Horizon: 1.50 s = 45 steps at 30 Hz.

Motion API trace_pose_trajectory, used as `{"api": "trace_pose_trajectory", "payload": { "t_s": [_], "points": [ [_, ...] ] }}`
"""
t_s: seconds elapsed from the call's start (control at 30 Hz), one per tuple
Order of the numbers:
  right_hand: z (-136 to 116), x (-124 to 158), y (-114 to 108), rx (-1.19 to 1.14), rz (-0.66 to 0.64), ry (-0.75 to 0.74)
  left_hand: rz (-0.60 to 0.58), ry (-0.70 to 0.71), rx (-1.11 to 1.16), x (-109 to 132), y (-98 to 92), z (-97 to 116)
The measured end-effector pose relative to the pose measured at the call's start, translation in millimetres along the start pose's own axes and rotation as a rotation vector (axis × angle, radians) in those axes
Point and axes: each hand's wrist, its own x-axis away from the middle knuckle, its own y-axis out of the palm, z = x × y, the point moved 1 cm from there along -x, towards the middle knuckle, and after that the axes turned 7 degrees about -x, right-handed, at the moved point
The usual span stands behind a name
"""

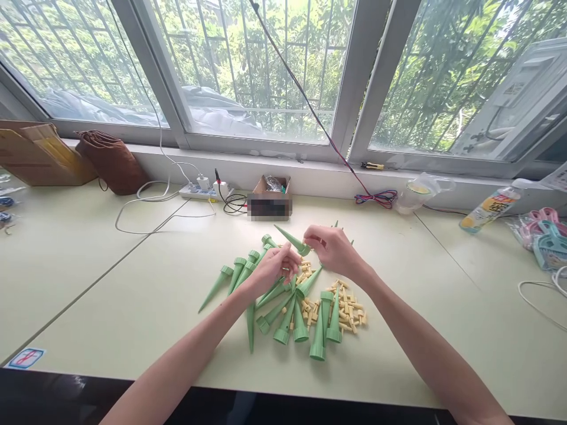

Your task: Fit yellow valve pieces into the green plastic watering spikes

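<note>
A green plastic watering spike (pixel 289 238) is raised above the pile, its tip pointing up and to the left. My left hand (pixel 277 268) is closed at its wide capped end, fingers curled and partly hidden. At that same end my right hand (pixel 332 248) is pinched; a bit of pale yellow shows at its fingertips, mostly hidden. Below and around my hands lie several more green spikes (pixel 283 321), some pointing toward me, others away. Among them is a heap of small yellow plastic valve pieces (pixel 352 310).
Along the sill stand a brown bag (pixel 110 162), a power strip (pixel 197 191) with cables, a small cardboard box (pixel 269 203), a clear plastic cup (pixel 416 193) and a bottle (pixel 491 206). Packaged pink and teal items (pixel 547 239) lie at the right. The table's dark front edge (pixel 266 407) is nearest me.
</note>
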Motion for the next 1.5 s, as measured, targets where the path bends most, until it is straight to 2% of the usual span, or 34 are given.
{"api": "trace_pose_trajectory", "payload": {
  "t_s": [0.17, 0.3, 0.43, 0.57, 0.87, 1.1, 1.23, 1.5],
  "points": [
    [-0.9, 1.5, 5.9, -0.026, -0.042, -0.021, -0.236, -0.197, 0.225, -0.8, -3.2, -8.4],
    [-0.8, 2.5, 9.6, -0.029, -0.04, -0.03, -0.27, -0.22, 0.347, -0.2, -0.7, -10.7],
    [-0.1, 2.7, 9.5, -0.028, -0.032, -0.024, -0.232, -0.19, 0.386, -0.1, 3.1, -9.5],
    [0.6, 2.7, 9.7, -0.027, -0.026, -0.006, -0.133, -0.111, 0.338, -0.5, 5.3, -6.4],
    [-0.5, 3.2, 12.3, -0.093, 0.003, 0.09, 0.144, 0.223, -0.051, 2.4, 7.9, -2.2],
    [0.0, 3.9, 13.4, -0.161, 0.008, 0.174, 0.319, 0.352, -0.222, 4.6, 9.7, 1.2],
    [1.1, 3.4, 13.6, -0.176, 0.016, 0.204, 0.338, 0.368, -0.25, 4.3, 10.2, 0.9],
    [1.8, 1.9, 13.5, -0.212, 0.057, 0.227, 0.249, 0.318, -0.119, 4.1, 12.2, 7.3]
  ]
}}
